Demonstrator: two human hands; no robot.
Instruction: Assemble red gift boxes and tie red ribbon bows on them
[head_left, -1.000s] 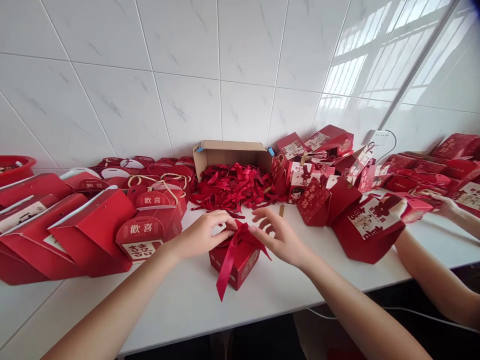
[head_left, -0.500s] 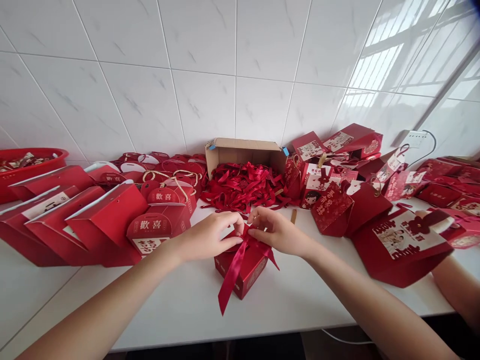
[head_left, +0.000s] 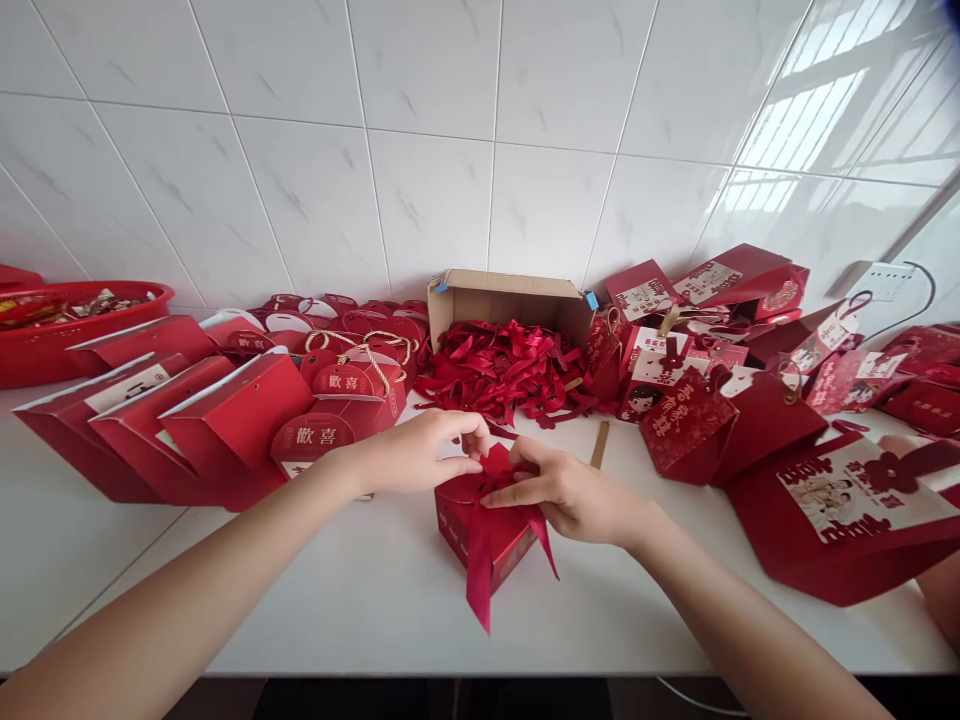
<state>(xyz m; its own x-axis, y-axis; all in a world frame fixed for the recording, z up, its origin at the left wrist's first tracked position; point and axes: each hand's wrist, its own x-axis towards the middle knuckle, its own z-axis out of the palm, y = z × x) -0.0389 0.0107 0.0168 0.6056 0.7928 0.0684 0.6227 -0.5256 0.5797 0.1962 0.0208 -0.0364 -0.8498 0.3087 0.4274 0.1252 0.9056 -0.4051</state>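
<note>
A small red gift box stands on the table in front of me, a glossy dark-red ribbon tied at its top with tails hanging down its front and right. My right hand grips the ribbon at the knot, its index finger stretched across it. Left of the box's peak is my left hand, fingers curled and the thumb close to the fingertips. What lies between those fingertips I cannot make out. Behind the box, a pile of red ribbons spills from an open cardboard box.
Open red paper bags and rope-handled red boxes line the left. A red basin of wrapped items stands far left. Large red gift bags crowd the right, with part of another person's arm at the edge.
My right index finger has stretched leftward over the knot. My left hand has lifted slightly from the box's top. The view has shifted left, and the other person's hand is less visible.
</note>
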